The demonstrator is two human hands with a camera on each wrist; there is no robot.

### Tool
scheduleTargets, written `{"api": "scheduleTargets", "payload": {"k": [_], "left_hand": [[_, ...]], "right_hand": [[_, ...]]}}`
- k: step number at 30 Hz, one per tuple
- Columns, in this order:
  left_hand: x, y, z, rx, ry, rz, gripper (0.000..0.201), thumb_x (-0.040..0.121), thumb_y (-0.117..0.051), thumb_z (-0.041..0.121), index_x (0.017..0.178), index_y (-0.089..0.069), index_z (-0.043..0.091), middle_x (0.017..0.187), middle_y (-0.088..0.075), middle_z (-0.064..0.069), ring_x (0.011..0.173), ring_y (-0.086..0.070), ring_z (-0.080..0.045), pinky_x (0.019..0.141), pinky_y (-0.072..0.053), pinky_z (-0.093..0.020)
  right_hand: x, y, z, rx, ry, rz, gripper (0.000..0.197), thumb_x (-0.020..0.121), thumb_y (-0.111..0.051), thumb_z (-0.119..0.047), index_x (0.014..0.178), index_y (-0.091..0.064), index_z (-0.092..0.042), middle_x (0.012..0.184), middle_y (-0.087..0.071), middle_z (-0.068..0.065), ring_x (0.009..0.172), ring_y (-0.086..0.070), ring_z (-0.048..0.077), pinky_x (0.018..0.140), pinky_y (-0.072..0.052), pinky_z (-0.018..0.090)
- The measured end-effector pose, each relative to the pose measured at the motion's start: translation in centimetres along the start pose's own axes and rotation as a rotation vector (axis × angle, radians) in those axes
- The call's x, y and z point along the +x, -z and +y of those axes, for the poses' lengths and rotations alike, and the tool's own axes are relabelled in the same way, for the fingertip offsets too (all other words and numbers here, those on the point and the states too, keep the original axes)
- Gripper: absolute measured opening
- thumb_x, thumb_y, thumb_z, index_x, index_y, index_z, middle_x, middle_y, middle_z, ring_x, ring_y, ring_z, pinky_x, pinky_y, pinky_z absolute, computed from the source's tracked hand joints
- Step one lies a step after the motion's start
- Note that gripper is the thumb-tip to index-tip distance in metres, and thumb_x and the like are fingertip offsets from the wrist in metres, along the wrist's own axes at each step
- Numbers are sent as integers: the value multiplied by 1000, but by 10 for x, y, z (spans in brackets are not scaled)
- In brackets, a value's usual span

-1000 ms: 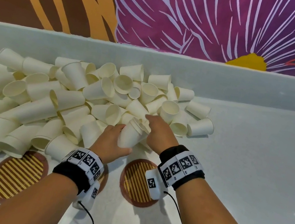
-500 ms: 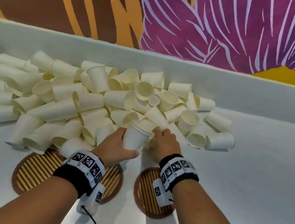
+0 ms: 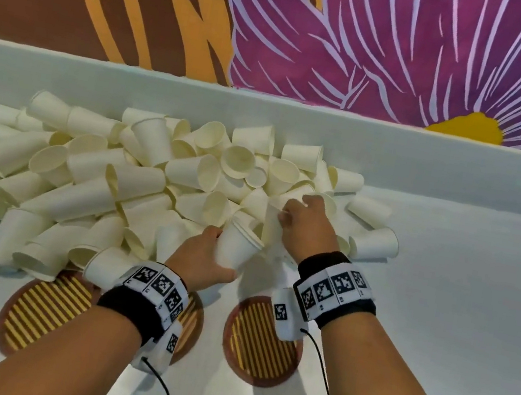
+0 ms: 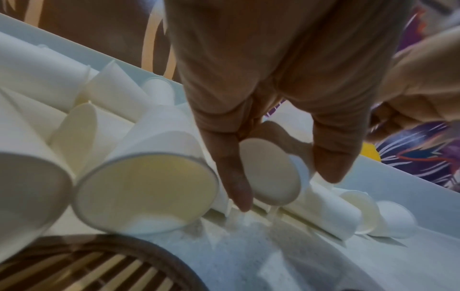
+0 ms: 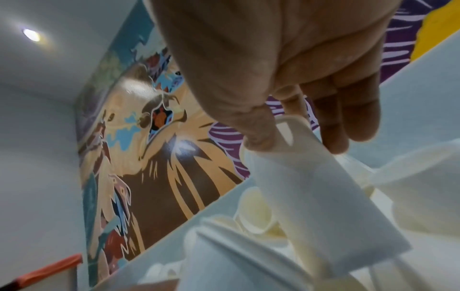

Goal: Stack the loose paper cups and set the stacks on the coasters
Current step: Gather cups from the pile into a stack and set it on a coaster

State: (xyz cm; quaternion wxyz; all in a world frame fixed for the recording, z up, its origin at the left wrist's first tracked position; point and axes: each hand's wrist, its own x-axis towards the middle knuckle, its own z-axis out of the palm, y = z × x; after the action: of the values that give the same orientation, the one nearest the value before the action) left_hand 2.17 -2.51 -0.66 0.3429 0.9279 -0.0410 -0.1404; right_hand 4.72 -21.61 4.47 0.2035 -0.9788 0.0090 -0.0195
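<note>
A big pile of loose white paper cups (image 3: 136, 182) lies on the white table against its back wall. My left hand (image 3: 221, 255) grips a short stack of nested cups (image 3: 238, 245), tilted with its mouth up and to the right, just in front of the pile. The left wrist view shows the stack's base (image 4: 270, 171) between the fingers (image 4: 236, 189) and thumb. My right hand (image 3: 287, 216) pinches a single cup (image 3: 270, 230) by its rim, hanging base down just right of the stack's mouth. The right wrist view shows this single cup (image 5: 311, 187) in the pinch.
Three round brown coasters with yellow stripes lie near the front: the left coaster (image 3: 47, 313), a middle coaster (image 3: 192, 317) mostly hidden under my left wrist, and the right coaster (image 3: 261, 340). Cups overlap the left coaster's far edge. Bare white tabletop (image 3: 440, 316) spreads to the right.
My right hand has come up out of the pile with a single cup pinched by the rim, next to the stack. My left hand still holds the stack in about the same place.
</note>
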Motion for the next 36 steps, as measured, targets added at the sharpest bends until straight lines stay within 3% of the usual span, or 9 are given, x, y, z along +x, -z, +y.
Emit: {"api": "scheduleTargets", "payload": {"k": [2, 5, 8, 11, 14, 17, 22, 31, 36], "left_hand": [[3, -4, 3, 11, 6, -10, 78, 69, -79, 37, 132, -39, 14, 120, -58, -5, 105, -57, -22, 79, -42, -28], [7, -8, 7, -3, 9, -32, 78, 68, -79, 36, 131, -38, 15, 117, -58, -3, 103, -57, -21, 81, -46, -31], [11, -10, 13, -75, 11, -29, 74, 69, -79, 31, 128, -38, 14, 107, -54, 2, 97, -55, -18, 73, -43, -28], [14, -11, 15, -105, 21, -25, 71, 69, -80, 30, 125, -38, 14, 104, -53, 4, 97, -54, -17, 70, -41, -27], [15, -13, 14, -102, 28, -23, 72, 69, -80, 33, 124, -38, 15, 105, -52, 4, 98, -55, -16, 69, -41, -26], [15, -15, 14, -76, 26, -23, 74, 70, -81, 35, 126, -37, 14, 105, -51, 3, 96, -54, -16, 74, -42, -27], [18, -18, 12, -24, 47, -26, 79, 68, -80, 37, 129, -36, 14, 114, -55, -2, 99, -55, -18, 82, -47, -32], [24, -21, 13, 13, 81, -92, 82, 69, -81, 33, 132, -32, 14, 122, -55, -5, 110, -55, -23, 90, -47, -36], [27, -26, 18, 76, 103, -122, 74, 66, -81, 31, 123, -37, 14, 114, -53, -4, 104, -56, -23, 86, -48, -37]], "right_hand": [[0, 10, -4, 39, 48, 73, 25, 98, -45, -25, 110, -61, -10, 138, -37, 12, 108, -53, 33, 87, -48, 38], [-1, 15, -9, 101, 104, 97, 25, 98, -43, -24, 106, -61, -8, 130, -43, 8, 101, -55, 28, 82, -48, 35], [-3, 10, -13, 88, 157, -29, 24, 99, -42, -22, 102, -62, -7, 115, -48, 7, 96, -55, 25, 77, -41, 30], [-2, 1, -12, 143, 130, -150, 25, 99, -37, -22, 100, -60, -13, 109, -50, 7, 97, -56, 28, 84, -46, 40], [7, -9, 5, 153, 23, -76, 31, 96, -37, -15, 122, -54, -18, 117, -50, 7, 102, -55, 27, 88, -46, 42], [15, -29, 26, -19, -73, -176, 44, 95, -43, -20, 138, -40, -22, 130, -43, 11, 115, -48, 33, 96, -43, 45], [13, -64, 39, -200, -38, -278, 68, 90, -54, -33, 147, -16, -36, 133, -40, 13, 116, -47, 35, 95, -44, 46], [17, -32, 40, -300, -36, -259, 31, 92, -52, -33, 119, -51, -19, 122, -42, 9, 107, -51, 32, 89, -48, 44], [21, 21, 30, -196, 56, 11, 23, 98, -41, -28, 108, -55, -13, 104, -56, 8, 96, -57, 30, 70, -43, 35]]}}
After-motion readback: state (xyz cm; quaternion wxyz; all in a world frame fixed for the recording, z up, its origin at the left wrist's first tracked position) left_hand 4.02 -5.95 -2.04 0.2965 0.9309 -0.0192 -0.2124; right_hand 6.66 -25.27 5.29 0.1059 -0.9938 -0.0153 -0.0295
